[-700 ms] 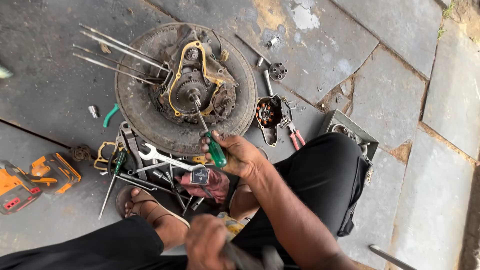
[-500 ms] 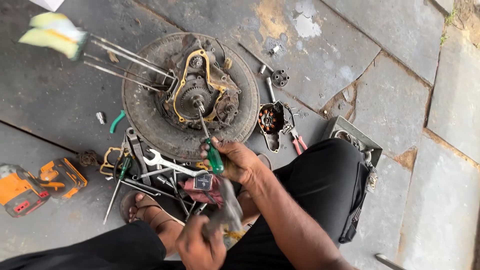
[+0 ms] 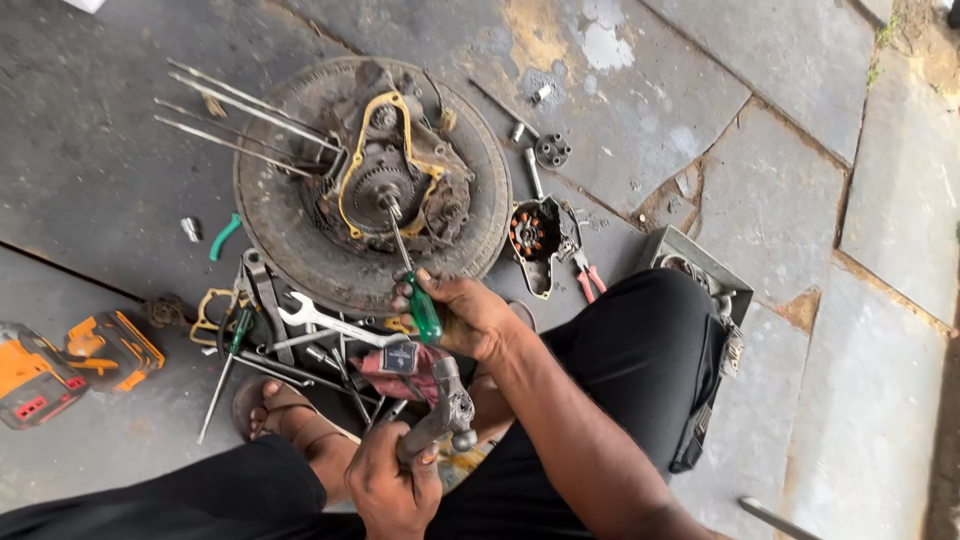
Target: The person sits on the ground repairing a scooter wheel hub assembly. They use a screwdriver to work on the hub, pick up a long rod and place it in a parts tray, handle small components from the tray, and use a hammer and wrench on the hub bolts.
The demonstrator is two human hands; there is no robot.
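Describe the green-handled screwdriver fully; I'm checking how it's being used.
The screwdriver has a translucent green handle and a slim, bare metal shaft. It slants from lower right up to the left, its tip set against the hub by the gear of the engine on the wheel. The right hand wraps the handle; the left hand holds a hammer just below it.

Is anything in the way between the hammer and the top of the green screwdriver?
Nothing visible blocks it. The metal hammer in the left hand sits just below the green-handled screwdriver, which the right hand grips.
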